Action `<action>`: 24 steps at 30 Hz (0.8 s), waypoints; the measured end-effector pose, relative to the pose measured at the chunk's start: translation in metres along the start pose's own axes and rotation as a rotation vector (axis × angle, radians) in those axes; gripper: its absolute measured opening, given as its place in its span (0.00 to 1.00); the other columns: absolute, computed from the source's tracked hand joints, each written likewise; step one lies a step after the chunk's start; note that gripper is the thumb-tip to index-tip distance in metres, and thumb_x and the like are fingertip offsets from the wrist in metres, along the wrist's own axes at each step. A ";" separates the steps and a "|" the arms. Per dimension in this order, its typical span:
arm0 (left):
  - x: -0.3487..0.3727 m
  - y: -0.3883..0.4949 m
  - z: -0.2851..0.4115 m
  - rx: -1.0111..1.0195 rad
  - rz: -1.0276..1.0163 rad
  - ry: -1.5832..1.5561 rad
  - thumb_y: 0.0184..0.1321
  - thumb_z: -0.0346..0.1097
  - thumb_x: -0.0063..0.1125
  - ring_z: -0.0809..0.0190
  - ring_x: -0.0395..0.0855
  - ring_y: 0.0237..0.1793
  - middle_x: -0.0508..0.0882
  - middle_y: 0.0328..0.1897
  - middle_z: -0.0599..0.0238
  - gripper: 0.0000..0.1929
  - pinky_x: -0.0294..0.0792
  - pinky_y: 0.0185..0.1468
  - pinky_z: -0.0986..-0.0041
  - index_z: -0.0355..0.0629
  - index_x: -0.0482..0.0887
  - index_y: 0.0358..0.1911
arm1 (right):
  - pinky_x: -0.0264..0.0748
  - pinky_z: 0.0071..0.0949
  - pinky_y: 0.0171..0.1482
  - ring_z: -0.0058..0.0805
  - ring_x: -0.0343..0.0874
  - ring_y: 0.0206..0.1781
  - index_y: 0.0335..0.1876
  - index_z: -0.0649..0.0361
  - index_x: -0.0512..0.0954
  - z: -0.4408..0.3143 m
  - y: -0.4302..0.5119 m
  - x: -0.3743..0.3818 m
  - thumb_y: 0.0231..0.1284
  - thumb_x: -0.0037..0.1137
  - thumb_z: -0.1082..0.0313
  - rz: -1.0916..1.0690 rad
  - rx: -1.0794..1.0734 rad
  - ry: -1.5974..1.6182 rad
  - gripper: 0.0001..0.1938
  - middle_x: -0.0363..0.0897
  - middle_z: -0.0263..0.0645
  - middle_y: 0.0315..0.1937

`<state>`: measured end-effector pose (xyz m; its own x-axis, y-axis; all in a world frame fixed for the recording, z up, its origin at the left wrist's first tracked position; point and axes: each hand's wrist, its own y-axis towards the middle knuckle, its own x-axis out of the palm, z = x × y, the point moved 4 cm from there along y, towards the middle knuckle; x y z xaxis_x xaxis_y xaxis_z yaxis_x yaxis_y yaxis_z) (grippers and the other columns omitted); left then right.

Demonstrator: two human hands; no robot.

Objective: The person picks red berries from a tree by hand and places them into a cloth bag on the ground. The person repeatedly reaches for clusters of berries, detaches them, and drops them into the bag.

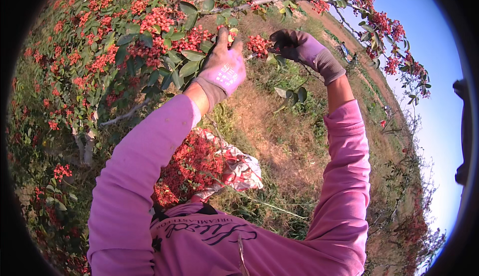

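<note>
My left hand [226,64], in a stained purple-and-grey work glove, reaches up into a red-berried tree that looks like Sichuan pepper. Its thumb and forefinger are around a small berry cluster [232,35] with a yellowish leaf. To the right, my right hand [299,47] wears a matching glove, its fingers bent beside a thin branch [254,55]. Another red berry cluster [258,45] hangs between the hands. Whether the right fingers grip the branch is hidden. Below my left forearm, a heap of picked red berries [194,162] lies in a pale patterned cloth or bag [245,169].
A grey branch [267,1] laden with berries arches overhead to the right. Dense berry clusters [157,19] and leaves fill the left side. A bare lower limb [127,113] juts near my left forearm. Dry grass [258,126] covers the ground.
</note>
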<state>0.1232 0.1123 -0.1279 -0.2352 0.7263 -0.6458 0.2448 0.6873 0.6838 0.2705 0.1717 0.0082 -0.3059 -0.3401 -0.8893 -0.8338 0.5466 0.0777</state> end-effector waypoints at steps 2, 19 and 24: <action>-0.001 -0.001 -0.003 -0.134 0.241 -0.046 0.49 0.34 0.50 0.53 0.76 0.50 0.84 0.32 0.54 0.10 0.54 0.60 0.36 0.42 0.86 0.26 | 0.74 0.24 0.49 0.21 0.78 0.44 0.53 0.58 0.76 -0.004 0.004 0.004 0.55 0.58 0.69 -0.022 0.026 -0.022 0.18 0.82 0.36 0.43; -0.055 -0.007 0.001 0.063 0.102 0.176 0.51 0.32 0.53 0.51 0.79 0.45 0.85 0.36 0.55 0.11 0.54 0.63 0.35 0.41 0.87 0.35 | 0.68 0.38 0.52 0.35 0.74 0.46 0.49 0.52 0.72 -0.050 -0.025 0.051 0.54 0.50 0.65 0.277 -0.384 -1.420 0.15 0.75 0.36 0.41; -0.053 -0.004 0.001 0.109 -0.045 0.114 0.53 0.33 0.53 0.51 0.79 0.44 0.85 0.38 0.53 0.11 0.54 0.63 0.36 0.41 0.87 0.37 | 0.69 0.38 0.50 0.37 0.75 0.44 0.50 0.52 0.73 -0.044 -0.034 0.064 0.52 0.50 0.68 0.371 -0.291 -1.279 0.16 0.76 0.36 0.37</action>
<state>0.1360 0.0710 -0.0968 -0.3520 0.6942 -0.6279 0.3306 0.7198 0.6104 0.2586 0.0975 -0.0318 -0.0276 0.8171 -0.5759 -0.9109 0.2166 0.3511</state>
